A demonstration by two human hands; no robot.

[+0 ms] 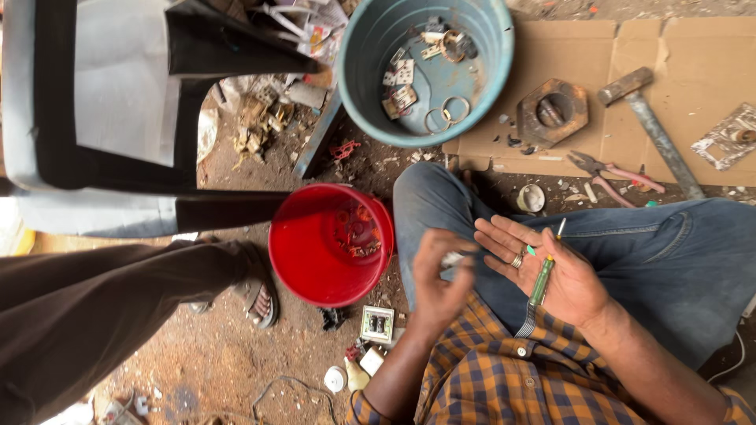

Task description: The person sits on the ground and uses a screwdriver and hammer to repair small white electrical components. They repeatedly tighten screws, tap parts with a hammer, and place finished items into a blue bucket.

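**Screwdriver lies across the open right palm, small part pinched in the left**

The person sits on the dirt floor (236, 354) with a jeans-clad knee raised, both hands held over the lap. The right hand (551, 271) is spread wide, palm up, and a green-handled screwdriver (542, 285) rests loosely across it. Its long axis runs from the tip near the fingers, pointing away from the body, back to the handle end near the checked shirt; the fingers are not curled around it. The left hand (438, 277) is just beside it, fingers drawn narrow around a small pale part (452, 258), too small to identify. That part sits to the left of the screwdriver's tip, close but apart from it.

Beyond the left hand stands a red bucket (303, 271) with bits of scrap, and farther off a blue bucket (496, 55) holding switch plates and metal rings. On the cardboard sheet (709, 63) lie a hammer (650, 126), pliers (610, 169) and a large hex nut (553, 112). Another person's leg and sandal (256, 295) are at the left.
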